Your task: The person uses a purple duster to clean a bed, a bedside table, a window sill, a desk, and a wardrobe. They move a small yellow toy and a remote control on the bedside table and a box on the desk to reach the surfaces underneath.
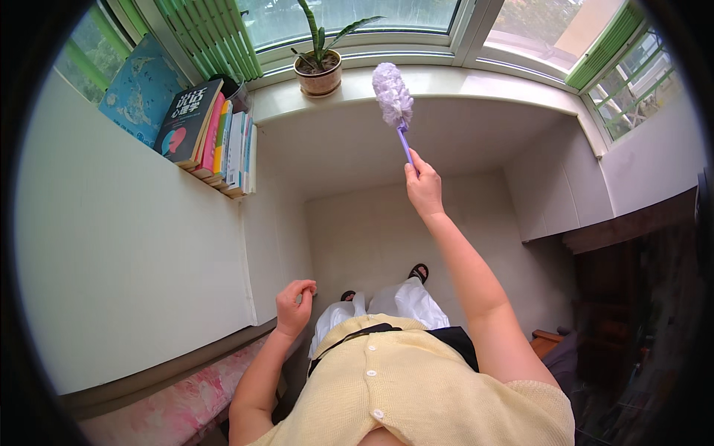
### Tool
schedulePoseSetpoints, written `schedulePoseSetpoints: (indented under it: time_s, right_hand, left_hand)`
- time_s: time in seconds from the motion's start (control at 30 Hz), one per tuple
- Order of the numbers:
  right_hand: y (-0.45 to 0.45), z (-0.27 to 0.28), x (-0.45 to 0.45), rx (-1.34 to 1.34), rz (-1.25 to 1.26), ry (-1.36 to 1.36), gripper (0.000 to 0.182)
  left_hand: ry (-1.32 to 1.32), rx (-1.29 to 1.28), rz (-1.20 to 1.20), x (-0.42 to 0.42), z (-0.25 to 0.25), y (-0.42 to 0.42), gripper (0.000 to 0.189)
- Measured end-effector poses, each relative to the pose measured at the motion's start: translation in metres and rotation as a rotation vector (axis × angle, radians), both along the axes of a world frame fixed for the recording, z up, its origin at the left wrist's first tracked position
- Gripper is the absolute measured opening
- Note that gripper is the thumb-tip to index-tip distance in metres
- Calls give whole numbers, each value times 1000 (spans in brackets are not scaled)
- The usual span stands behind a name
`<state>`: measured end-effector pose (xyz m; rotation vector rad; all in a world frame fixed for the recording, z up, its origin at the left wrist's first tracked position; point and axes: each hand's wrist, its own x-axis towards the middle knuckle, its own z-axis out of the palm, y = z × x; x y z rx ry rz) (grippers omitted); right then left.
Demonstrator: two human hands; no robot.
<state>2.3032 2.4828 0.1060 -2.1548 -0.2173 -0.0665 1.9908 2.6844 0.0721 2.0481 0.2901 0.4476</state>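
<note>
My right hand [424, 184] is closed around the slim purple handle of a duster [393, 95]. Fluffy lilac fibres cover the duster's head, which points up and away from me. In this view the head overlaps the white windowsill [446, 83]; whether it touches the sill I cannot tell. To its left, a potted snake plant [318, 69] stands on the sill in a light brown pot. My left hand [294, 306] hangs at my left side with its fingers curled in, and nothing shows in it.
A row of books [209, 139] stands on the left beside a blue illustrated board [139, 89] and a dark container [235, 92]. Green folded shutters [209, 36] flank the windows. Pink patterned fabric [184, 396] lies low on the left. Dark wooden furniture [608, 295] is at the right.
</note>
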Motion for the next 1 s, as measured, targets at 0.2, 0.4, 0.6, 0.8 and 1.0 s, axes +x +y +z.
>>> schedulePoseSetpoints:
  time_s: [0.2, 0.4, 0.6, 0.8, 1.0]
  right_hand:
    - [1, 12, 117, -455, 76, 28, 30]
    - [-178, 4, 234, -438, -180, 151, 34]
    - [-308, 9, 263, -326, -389, 54, 33]
    - [-318, 18, 278, -476, -55, 39, 31]
    - [-405, 8, 350, -519, -514, 128, 34]
  left_hand:
    - [16, -53, -5, 113, 12, -57, 15]
    - [1, -69, -136, 233, 16, -140, 16]
    - [-15, -28, -235, 335, 26, -212, 16]
    - [17, 36, -424, 412, 33, -254, 18]
    - [-33, -34, -577, 486, 20, -285, 20]
